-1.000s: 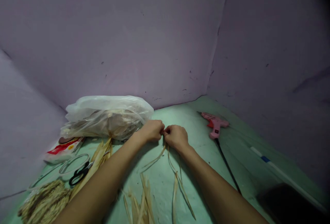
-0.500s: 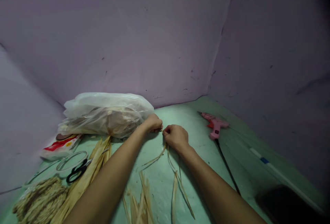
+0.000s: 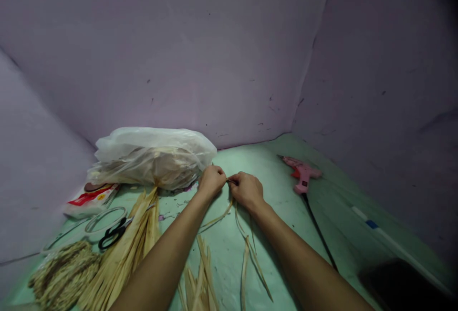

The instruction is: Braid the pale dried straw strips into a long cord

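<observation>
My left hand [image 3: 213, 181] and my right hand [image 3: 247, 190] meet near the middle of the surface, fingertips pinched close together. Between them runs a short piece of thin dried plant fiber, gripped from both sides; most of it is hidden by the fingers. From under my right hand, loose fiber strips [image 3: 240, 220] trail down toward me over the green surface. More pale strips [image 3: 200, 277] lie between my forearms. A wide bundle of dried leaf strips [image 3: 132, 239] spreads beside my left forearm.
A white plastic bag [image 3: 153, 158] stands against the wall. Black-handled scissors [image 3: 111, 237], a coil of braided fiber rope [image 3: 66, 273], a white cable [image 3: 105, 220] and a red-and-white packet [image 3: 91, 200] are at left. At right lie a pink glue gun [image 3: 302, 172] and a dark object [image 3: 404, 282].
My left hand has turned, its fingers now showing more from above, and both hands stay close together on the fiber. The whole view has shifted slightly.
</observation>
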`<state>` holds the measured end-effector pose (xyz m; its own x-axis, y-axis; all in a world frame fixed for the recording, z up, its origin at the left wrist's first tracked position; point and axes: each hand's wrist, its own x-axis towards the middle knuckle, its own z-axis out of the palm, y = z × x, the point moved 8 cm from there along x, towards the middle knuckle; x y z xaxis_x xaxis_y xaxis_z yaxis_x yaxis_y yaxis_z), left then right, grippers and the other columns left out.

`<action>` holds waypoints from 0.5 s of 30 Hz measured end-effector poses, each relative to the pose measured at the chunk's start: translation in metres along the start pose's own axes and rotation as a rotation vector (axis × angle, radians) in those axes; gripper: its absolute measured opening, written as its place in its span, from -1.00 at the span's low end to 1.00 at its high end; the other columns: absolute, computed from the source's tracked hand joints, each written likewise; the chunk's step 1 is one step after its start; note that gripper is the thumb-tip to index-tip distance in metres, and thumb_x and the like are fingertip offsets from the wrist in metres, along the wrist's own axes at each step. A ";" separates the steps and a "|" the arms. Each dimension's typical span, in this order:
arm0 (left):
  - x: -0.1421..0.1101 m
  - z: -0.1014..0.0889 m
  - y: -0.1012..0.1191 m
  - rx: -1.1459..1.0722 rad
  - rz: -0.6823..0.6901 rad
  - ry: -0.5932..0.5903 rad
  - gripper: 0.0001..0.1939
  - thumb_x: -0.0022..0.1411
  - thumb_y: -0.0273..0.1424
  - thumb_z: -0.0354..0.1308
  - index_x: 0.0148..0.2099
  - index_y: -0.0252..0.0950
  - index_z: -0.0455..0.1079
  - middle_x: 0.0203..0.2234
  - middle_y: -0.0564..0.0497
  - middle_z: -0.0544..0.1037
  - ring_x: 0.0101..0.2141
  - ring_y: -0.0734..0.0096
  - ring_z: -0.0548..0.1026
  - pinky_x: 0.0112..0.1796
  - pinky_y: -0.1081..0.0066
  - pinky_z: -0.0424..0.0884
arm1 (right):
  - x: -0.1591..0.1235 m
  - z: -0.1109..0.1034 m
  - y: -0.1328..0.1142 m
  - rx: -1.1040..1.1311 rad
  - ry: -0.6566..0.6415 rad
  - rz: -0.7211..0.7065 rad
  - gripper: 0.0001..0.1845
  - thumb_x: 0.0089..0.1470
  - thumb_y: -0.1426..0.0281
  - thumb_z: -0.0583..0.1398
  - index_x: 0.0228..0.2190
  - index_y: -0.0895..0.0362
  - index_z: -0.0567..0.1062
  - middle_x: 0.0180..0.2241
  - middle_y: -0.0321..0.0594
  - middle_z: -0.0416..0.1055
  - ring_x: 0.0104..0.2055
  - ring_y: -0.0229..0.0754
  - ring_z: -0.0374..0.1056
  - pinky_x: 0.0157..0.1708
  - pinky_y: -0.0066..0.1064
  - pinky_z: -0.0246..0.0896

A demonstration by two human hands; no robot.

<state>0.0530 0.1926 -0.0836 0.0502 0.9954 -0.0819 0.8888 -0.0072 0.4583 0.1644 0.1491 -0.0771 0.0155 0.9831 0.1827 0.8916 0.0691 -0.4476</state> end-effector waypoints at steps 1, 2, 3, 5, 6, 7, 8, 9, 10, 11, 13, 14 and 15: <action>-0.004 -0.002 0.001 -0.014 0.024 0.034 -0.75 -0.01 -0.43 -0.04 -0.31 -0.31 0.44 -0.38 -0.08 0.51 -0.32 0.39 0.41 -0.30 0.44 0.27 | 0.000 0.000 0.000 0.003 0.003 -0.001 -0.73 -0.04 0.29 0.04 -0.33 -0.09 0.51 -0.34 -0.30 0.46 -0.32 -0.19 0.33 -0.41 -0.43 0.02; -0.008 -0.004 0.002 -0.032 0.053 0.068 -0.75 0.00 -0.44 -0.05 -0.32 -0.30 0.44 -0.38 -0.06 0.51 -0.32 0.40 0.41 -0.28 0.44 0.27 | 0.000 0.000 0.000 0.007 0.004 -0.002 -0.73 -0.04 0.29 0.04 -0.33 -0.09 0.51 -0.34 -0.30 0.47 -0.32 -0.19 0.33 -0.41 -0.43 0.02; -0.011 -0.005 0.002 -0.053 0.083 0.096 -0.75 -0.01 -0.45 -0.04 -0.33 -0.29 0.45 -0.39 -0.05 0.52 -0.32 0.41 0.41 -0.27 0.45 0.27 | 0.001 0.000 0.001 0.011 0.001 -0.001 -0.73 -0.04 0.29 0.04 -0.33 -0.08 0.51 -0.35 -0.30 0.47 -0.32 -0.19 0.33 -0.42 -0.43 0.02; -0.015 -0.005 0.002 -0.088 0.132 0.119 -0.75 -0.03 -0.47 -0.03 -0.34 -0.30 0.46 -0.40 -0.03 0.53 -0.34 0.42 0.42 -0.27 0.46 0.27 | 0.001 0.001 0.002 0.024 -0.017 0.007 -0.73 -0.04 0.29 0.05 -0.33 -0.07 0.51 -0.36 -0.30 0.47 -0.32 -0.19 0.33 -0.42 -0.43 0.02; -0.016 -0.004 0.001 -0.102 0.145 0.116 -0.74 -0.04 -0.48 -0.02 -0.33 -0.30 0.47 -0.39 -0.03 0.53 -0.34 0.42 0.42 -0.28 0.46 0.28 | 0.002 0.002 0.002 0.035 -0.030 0.013 -0.74 -0.05 0.29 0.05 -0.33 -0.06 0.51 -0.36 -0.29 0.47 -0.32 -0.19 0.33 -0.41 -0.43 0.03; -0.016 -0.003 0.000 -0.116 0.150 0.112 -0.74 -0.04 -0.48 -0.02 -0.32 -0.31 0.47 -0.39 -0.03 0.53 -0.35 0.42 0.42 -0.29 0.47 0.28 | 0.002 0.004 0.003 0.051 -0.041 0.024 -0.74 -0.06 0.29 0.06 -0.32 -0.06 0.50 -0.37 -0.29 0.47 -0.32 -0.19 0.32 -0.41 -0.44 0.03; -0.016 -0.002 -0.002 -0.134 0.151 0.106 -0.73 -0.04 -0.48 -0.02 -0.31 -0.32 0.47 -0.38 -0.03 0.53 -0.35 0.42 0.42 -0.30 0.47 0.28 | 0.002 0.005 0.004 0.075 -0.049 0.035 -0.73 -0.07 0.30 0.08 -0.30 -0.04 0.49 -0.37 -0.29 0.46 -0.32 -0.20 0.32 -0.40 -0.44 0.03; -0.014 -0.001 -0.004 -0.155 0.147 0.096 -0.72 -0.05 -0.49 -0.02 -0.31 -0.32 0.47 -0.38 -0.03 0.53 -0.36 0.42 0.42 -0.30 0.47 0.28 | 0.003 0.005 0.005 0.106 -0.047 0.043 -0.71 -0.09 0.30 0.10 -0.26 -0.02 0.47 -0.37 -0.29 0.46 -0.33 -0.21 0.31 -0.40 -0.45 0.04; -0.013 0.000 -0.006 -0.179 0.147 0.084 -0.72 -0.06 -0.51 -0.03 -0.31 -0.32 0.48 -0.39 -0.02 0.54 -0.36 0.42 0.42 -0.31 0.47 0.29 | 0.004 0.004 0.005 0.140 -0.034 0.041 -0.68 -0.11 0.32 0.12 -0.23 0.00 0.45 -0.36 -0.29 0.45 -0.33 -0.22 0.30 -0.39 -0.46 0.05; -0.011 0.002 -0.008 -0.207 0.151 0.069 -0.71 -0.07 -0.52 -0.03 -0.32 -0.32 0.48 -0.39 -0.02 0.54 -0.36 0.43 0.42 -0.31 0.47 0.29 | 0.005 0.002 0.004 0.174 -0.007 0.025 -0.65 -0.12 0.33 0.13 -0.20 0.03 0.43 -0.35 -0.28 0.43 -0.32 -0.23 0.29 -0.37 -0.47 0.05; -0.007 0.005 -0.010 -0.261 0.166 0.039 -0.70 -0.08 -0.54 -0.04 -0.32 -0.32 0.48 -0.40 -0.01 0.54 -0.36 0.43 0.43 -0.30 0.47 0.29 | 0.006 -0.006 0.000 0.231 0.081 -0.042 -0.64 -0.10 0.38 0.11 -0.18 0.09 0.41 -0.33 -0.24 0.41 -0.28 -0.23 0.25 -0.30 -0.47 0.06; -0.005 0.007 -0.011 -0.281 0.167 0.028 -0.70 -0.09 -0.54 -0.03 -0.33 -0.32 0.48 -0.41 -0.01 0.54 -0.36 0.42 0.43 -0.30 0.47 0.30 | 0.007 -0.012 -0.002 0.252 0.137 -0.082 -0.66 -0.06 0.40 0.08 -0.18 0.12 0.41 -0.32 -0.21 0.40 -0.26 -0.23 0.23 -0.25 -0.46 0.06; -0.004 0.008 -0.012 -0.297 0.168 0.023 -0.70 -0.10 -0.54 -0.03 -0.33 -0.33 0.48 -0.42 -0.01 0.54 -0.37 0.42 0.43 -0.31 0.47 0.30 | 0.007 -0.017 -0.004 0.269 0.193 -0.115 -0.68 -0.03 0.42 0.05 -0.19 0.13 0.42 -0.31 -0.19 0.39 -0.24 -0.22 0.21 -0.22 -0.44 0.05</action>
<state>0.0453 0.1878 -0.0958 0.1713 0.9846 0.0353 0.6969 -0.1465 0.7020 0.1686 0.1529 -0.0592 0.0296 0.9179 0.3958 0.7414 0.2454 -0.6246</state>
